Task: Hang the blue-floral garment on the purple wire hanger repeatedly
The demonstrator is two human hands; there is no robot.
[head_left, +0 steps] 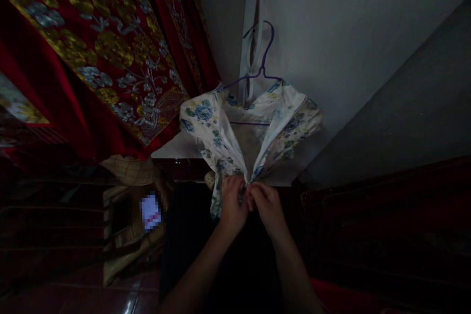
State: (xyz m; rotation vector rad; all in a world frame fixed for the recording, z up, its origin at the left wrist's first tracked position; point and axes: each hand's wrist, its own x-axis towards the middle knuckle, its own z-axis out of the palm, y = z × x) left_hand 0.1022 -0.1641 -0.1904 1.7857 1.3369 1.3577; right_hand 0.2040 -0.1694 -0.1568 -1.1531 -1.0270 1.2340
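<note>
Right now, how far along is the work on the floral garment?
Looks done: floral garment is on the purple hanger, which hangs from a white strap.
In hand: left hand and right hand pinch the front edges where they meet.
Left: the front gapes in a V above the hands; if it's meant to close, that part remains. Fastening below them: too dark to tell.

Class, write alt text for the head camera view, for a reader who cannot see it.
Two bare hands, left and right, grip the front edges of a floral shirt on a purple hanger. Red cloth with gold and silver patterns hangs to the left.
</note>
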